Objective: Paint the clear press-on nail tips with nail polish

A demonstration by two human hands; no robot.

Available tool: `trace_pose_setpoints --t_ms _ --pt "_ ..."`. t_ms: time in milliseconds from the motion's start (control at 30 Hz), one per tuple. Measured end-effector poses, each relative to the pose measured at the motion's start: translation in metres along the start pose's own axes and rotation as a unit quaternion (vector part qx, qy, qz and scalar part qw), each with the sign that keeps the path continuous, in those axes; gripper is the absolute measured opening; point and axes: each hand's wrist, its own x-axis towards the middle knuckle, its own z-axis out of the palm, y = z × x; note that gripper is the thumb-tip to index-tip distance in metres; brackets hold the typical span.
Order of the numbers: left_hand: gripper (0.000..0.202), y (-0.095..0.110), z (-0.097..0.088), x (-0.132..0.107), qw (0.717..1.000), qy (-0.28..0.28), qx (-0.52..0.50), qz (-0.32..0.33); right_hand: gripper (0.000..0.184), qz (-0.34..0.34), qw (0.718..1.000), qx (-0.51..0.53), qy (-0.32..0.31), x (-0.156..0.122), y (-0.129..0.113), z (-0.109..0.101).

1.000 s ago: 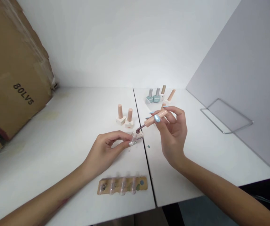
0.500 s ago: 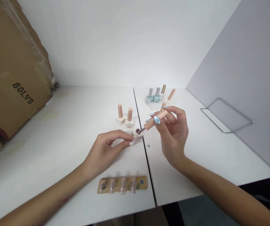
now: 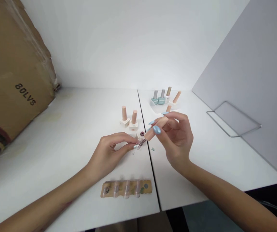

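The left hand (image 3: pixel 107 151) pinches a small clear false nail (image 3: pixel 138 146) between the thumb and first finger, and this grip is narrow. The nail is held just above the white table (image 3: pixel 56 161), close to the seam (image 3: pixel 146 151) between its two parts. The right hand (image 3: pixel 178 138) holds a peach brush cap (image 3: pixel 156 128) in its fingertips, also in a narrow grip. The thin brush (image 3: pixel 142 142) under this cap reaches the false nail and seems to touch it. The right fingers have long blue nails (image 3: pixel 156 130).

Just beside the false nail stands an open polish bottle (image 3: pixel 140 135), with a cream base and a dark mauve neck. Behind it are two capped bottles (image 3: pixel 128 115) with peach caps. Farther back stand two teal bottles (image 3: pixel 158 101), a white bottle (image 3: pixel 167 95) and more peach caps (image 3: pixel 176 96). Near the table's front edge lies a tan card (image 3: pixel 126 189) with clear nail tips on it. A cardboard box (image 3: pixel 15 64) leans on the left, and a wire stand (image 3: pixel 232 119) stands on the right.
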Motion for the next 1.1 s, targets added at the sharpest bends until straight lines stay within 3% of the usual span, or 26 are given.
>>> trace_pose_setpoints --t_ms 100,233,300,400,500,700,933,1100 --pt "0.014 -0.0003 -0.0005 -0.0002 1.0 -0.002 0.0 0.01 0.028 0.017 1.0 0.009 -0.022 -0.0007 0.0002 0.0017" --pt "0.013 -0.001 -0.0005 -0.0002 1.0 -0.003 0.013 0.012 0.028 0.067 0.996 -0.025 0.052 0.0032 0.0019 0.0007" --pt "0.013 -0.0002 -0.0004 -0.0003 1.0 -0.003 0.015 0.011 0.028 0.053 0.996 -0.023 0.061 0.0036 0.0018 -0.0001" --pt "0.013 0.0018 -0.0002 -0.0006 1.0 -0.007 0.016 0.005 0.029 0.006 1.0 -0.005 0.008 0.0006 0.0006 0.0007" --pt "0.012 0.0029 0.0001 -0.001 1.0 -0.007 0.016 0.002 0.029 0.011 1.0 0.0 -0.024 -0.0015 0.0006 0.0025" --pt "0.011 0.0029 -0.0002 -0.0007 1.0 -0.003 0.025 -0.001 0.027 0.073 0.995 -0.03 0.057 0.0029 0.0034 -0.0004" --pt "0.011 0.0042 -0.0007 -0.001 1.0 -0.005 0.022 -0.008 0.027 0.018 0.999 0.019 -0.029 -0.0019 0.0019 0.0001" --pt "0.009 0.0042 0.001 -0.0007 0.999 0.01 0.037 -0.028 0.026 0.065 0.996 -0.02 0.059 0.0017 0.0034 -0.0001"
